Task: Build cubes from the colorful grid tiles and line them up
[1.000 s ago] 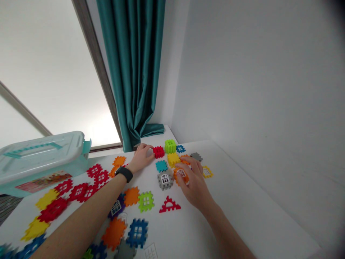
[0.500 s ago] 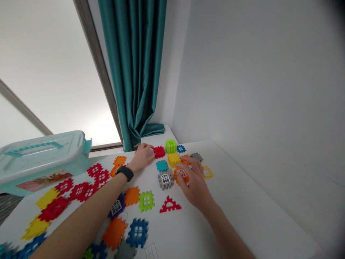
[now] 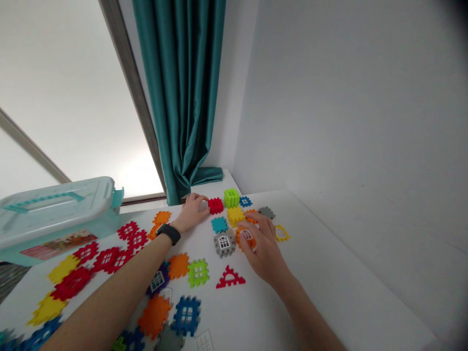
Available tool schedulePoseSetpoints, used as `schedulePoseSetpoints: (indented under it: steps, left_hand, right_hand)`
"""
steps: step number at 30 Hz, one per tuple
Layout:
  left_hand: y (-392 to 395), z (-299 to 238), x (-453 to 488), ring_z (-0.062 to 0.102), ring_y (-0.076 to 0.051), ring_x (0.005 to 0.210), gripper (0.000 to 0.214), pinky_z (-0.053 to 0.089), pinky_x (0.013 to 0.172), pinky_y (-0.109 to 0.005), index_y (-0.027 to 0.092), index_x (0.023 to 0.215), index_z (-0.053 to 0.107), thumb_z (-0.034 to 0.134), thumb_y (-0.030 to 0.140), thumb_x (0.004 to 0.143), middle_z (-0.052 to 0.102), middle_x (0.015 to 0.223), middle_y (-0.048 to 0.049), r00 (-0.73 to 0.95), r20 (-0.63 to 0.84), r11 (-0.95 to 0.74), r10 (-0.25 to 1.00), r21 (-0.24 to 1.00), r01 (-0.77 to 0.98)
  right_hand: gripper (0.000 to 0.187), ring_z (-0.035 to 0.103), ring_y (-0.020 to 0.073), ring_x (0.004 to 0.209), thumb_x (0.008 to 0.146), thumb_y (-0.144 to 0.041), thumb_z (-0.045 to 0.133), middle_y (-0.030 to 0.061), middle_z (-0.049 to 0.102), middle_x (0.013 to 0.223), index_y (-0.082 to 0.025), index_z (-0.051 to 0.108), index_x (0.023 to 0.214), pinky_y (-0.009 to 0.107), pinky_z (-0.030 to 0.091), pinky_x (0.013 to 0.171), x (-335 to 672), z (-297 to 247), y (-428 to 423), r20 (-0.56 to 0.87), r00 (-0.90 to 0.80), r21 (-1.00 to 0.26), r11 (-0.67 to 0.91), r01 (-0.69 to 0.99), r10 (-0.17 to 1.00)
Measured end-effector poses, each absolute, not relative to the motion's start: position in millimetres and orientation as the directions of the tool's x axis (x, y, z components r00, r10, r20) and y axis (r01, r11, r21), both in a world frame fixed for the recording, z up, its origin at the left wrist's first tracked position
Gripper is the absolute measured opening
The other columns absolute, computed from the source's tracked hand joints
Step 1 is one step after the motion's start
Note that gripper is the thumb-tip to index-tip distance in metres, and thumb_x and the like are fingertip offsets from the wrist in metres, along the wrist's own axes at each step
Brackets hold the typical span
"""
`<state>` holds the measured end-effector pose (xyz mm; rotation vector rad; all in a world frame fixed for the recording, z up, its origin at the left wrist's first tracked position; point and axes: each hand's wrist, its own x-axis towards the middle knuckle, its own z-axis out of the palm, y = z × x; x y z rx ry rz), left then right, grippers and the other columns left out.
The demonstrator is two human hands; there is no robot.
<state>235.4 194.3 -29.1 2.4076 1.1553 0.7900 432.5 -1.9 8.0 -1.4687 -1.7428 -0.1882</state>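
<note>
My left hand, with a black watch on the wrist, reaches far across the white table and pinches a red block cube. Beside that cube stand a green cube and a yellow cube. My right hand lies over an orange cube with a white window piece, fingers curled round it. A grey cube with a white window sits just left of it, and a teal flat piece lies between the cubes.
Several flat interlocking tiles in red, yellow, orange, blue and green lie scattered at the left and front. A red triangle piece lies near my right wrist. A teal plastic box stands at the far left. A teal curtain hangs behind; a white wall borders the right.
</note>
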Motion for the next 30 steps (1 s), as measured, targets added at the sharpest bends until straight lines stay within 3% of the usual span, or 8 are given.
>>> schedulePoseSetpoints:
  steps: [17,30]
  left_hand:
    - [169.6,-14.9,219.2,0.055,-0.030,0.117,0.033,0.043,0.109,-0.052,0.020,0.118,0.063,0.060,0.033,0.088,0.055,0.117,-0.0102,0.510,0.361,-0.622,0.781,0.531,0.576]
    - [110.7,13.9,150.3,0.065,-0.023,0.101,0.024,0.053,0.096,-0.039,0.023,0.110,0.065,0.056,0.035,0.091,0.066,0.109,-0.0070,0.680,0.272,-0.685,0.680,0.565,0.459]
  right_hand:
    - [0.025,0.052,0.0292,0.121,0.093,-0.017,0.053,0.0125,0.057,0.125,-0.024,0.061,0.115,0.054,0.043,0.104,423.7,-1.5,4.7,0.685,0.016,-0.378,0.337,0.863,0.728]
    - [0.033,0.054,0.0275,0.121,0.092,-0.017,0.052,0.0113,0.059,0.128,-0.024,0.059,0.123,0.050,0.044,0.105,377.5,4.2,2.2,0.689,-0.183,-0.268,0.480,0.835,0.701]
